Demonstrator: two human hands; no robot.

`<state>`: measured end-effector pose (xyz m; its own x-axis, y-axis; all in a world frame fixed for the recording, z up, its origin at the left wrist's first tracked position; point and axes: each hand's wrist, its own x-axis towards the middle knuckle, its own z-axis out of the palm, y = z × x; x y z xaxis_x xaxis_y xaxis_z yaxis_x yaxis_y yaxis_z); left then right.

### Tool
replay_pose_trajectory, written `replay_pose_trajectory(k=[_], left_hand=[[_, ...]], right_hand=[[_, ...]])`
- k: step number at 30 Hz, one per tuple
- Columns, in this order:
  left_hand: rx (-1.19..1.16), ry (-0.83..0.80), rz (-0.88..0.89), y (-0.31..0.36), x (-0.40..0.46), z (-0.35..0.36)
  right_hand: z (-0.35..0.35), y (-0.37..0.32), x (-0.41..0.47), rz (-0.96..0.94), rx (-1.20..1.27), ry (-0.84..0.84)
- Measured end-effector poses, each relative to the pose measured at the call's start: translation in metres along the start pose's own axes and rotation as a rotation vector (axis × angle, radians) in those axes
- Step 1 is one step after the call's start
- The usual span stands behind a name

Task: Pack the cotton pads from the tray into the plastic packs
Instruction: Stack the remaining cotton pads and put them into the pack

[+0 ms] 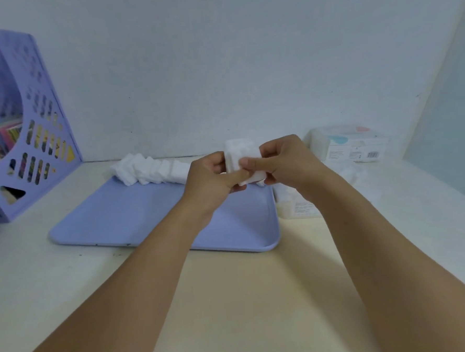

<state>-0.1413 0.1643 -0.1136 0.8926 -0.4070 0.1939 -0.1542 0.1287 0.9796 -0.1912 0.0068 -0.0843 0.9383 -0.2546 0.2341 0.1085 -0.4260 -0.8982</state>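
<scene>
Far left: lilac file rack [32, 133] against the wall. Blue tray [136, 217] on the desk, a row of loose cotton pads [146, 168] along its far edge. Above the tray's right part, left hand [212, 177] and right hand [285, 161] both pinch one stack of pads [242, 157] (held clear of the tray). Right: plastic packs [352, 146], one just beside the tray.

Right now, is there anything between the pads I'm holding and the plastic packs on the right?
Nothing visible blocks the way. Both the left hand and the right hand hold the stack of cotton pads above the tray. The plastic packs lie just right of the tray, partly hidden under the right forearm.
</scene>
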Motion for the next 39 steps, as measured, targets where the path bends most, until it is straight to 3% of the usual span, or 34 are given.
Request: replay_pose_trajectory(k=[4, 10, 13, 16, 23, 32, 34, 37, 39], left_hand=[[-0.21, 0.008, -0.187, 0.007, 0.0, 0.002], [-0.302, 0.059, -0.199, 0.001, 0.002, -0.003], [-0.272, 0.142, -0.189, 0.0, 0.005, -0.004], [-0.212, 0.166, -0.167, 0.0, 0.004, -0.002], [-0.229, 0.035, -0.117, 0.003, -0.002, 0.007], [-0.345, 0.056, -0.125, 0.008, -0.002, 0.012], [-0.32, 0.058, -0.066, 0.006, 0.0, 0.015], [-0.256, 0.06, -0.002, 0.0, 0.003, 0.018], [-0.203, 0.012, 0.031, 0.0, 0.002, 0.021]], right_hand=[[-0.003, 0.002, 0.0, 0.056, -0.008, -0.001], [-0.008, -0.003, -0.003, -0.004, -0.007, 0.006], [-0.018, -0.007, -0.005, -0.023, 0.145, 0.018], [-0.022, -0.01, -0.006, -0.002, 0.318, -0.075], [-0.003, -0.005, -0.004, -0.024, 0.12, -0.013], [-0.001, -0.001, 0.0, -0.046, 0.073, 0.04], [-0.004, -0.003, -0.001, -0.054, 0.078, 0.023], [-0.018, -0.011, 0.002, -0.073, 0.131, 0.146], [-0.017, -0.016, 0.0, -0.059, 0.098, 0.087]])
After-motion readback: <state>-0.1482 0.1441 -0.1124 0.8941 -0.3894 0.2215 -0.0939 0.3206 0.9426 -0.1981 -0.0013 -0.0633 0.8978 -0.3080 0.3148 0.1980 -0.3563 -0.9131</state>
